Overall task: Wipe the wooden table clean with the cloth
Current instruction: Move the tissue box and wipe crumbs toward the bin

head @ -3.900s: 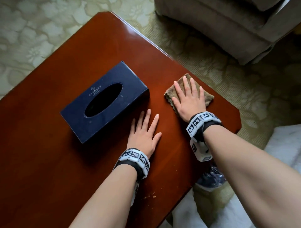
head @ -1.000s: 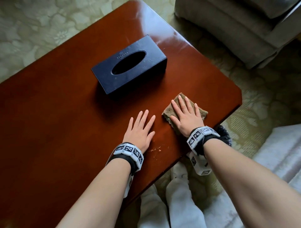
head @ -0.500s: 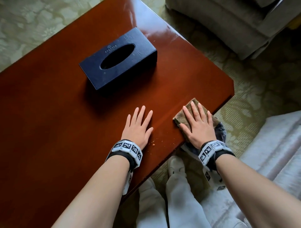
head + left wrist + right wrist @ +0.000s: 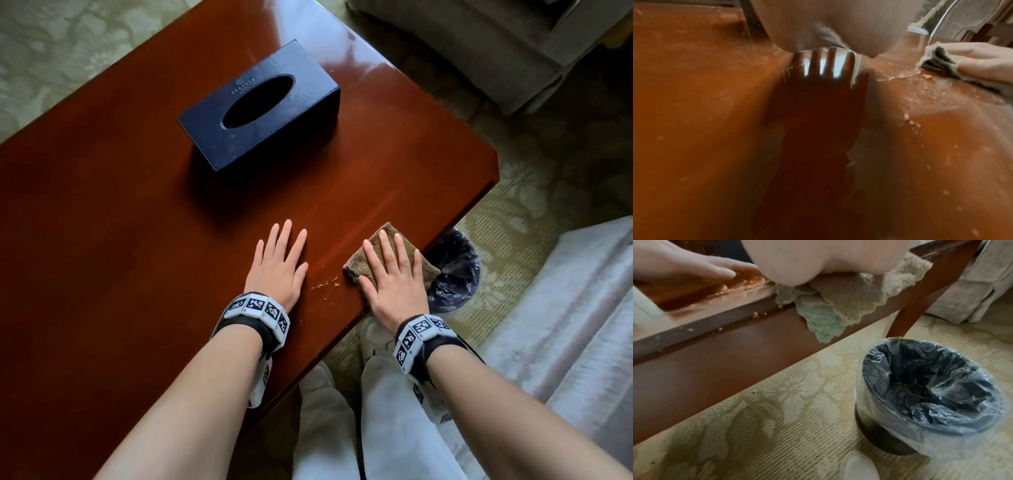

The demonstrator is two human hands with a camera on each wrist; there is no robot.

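Note:
A glossy reddish wooden table [image 4: 137, 240] fills the head view. My right hand [image 4: 392, 270] lies flat, fingers straight, pressing a brown cloth [image 4: 358, 262] at the table's near edge. In the right wrist view the cloth [image 4: 830, 313] hangs partly over that edge. My left hand [image 4: 279, 260] rests flat and empty on the wood a little to the left of it. Between the two hands lies a small trail of crumbs [image 4: 325, 284]. These crumbs [image 4: 898, 78] also show beside the cloth [image 4: 935, 63] in the left wrist view.
A dark blue tissue box [image 4: 260, 106] stands on the table beyond my hands. A bin lined with a plastic bag [image 4: 931, 394] stands on the carpet just below the cloth, by the table leg [image 4: 904, 321]. A grey sofa [image 4: 479, 44] is at the far right.
My right hand has dragged the cloth from beside the tissue box toward me and rightward to the table's near edge above the bin. The left hand has stayed flat on the wood.

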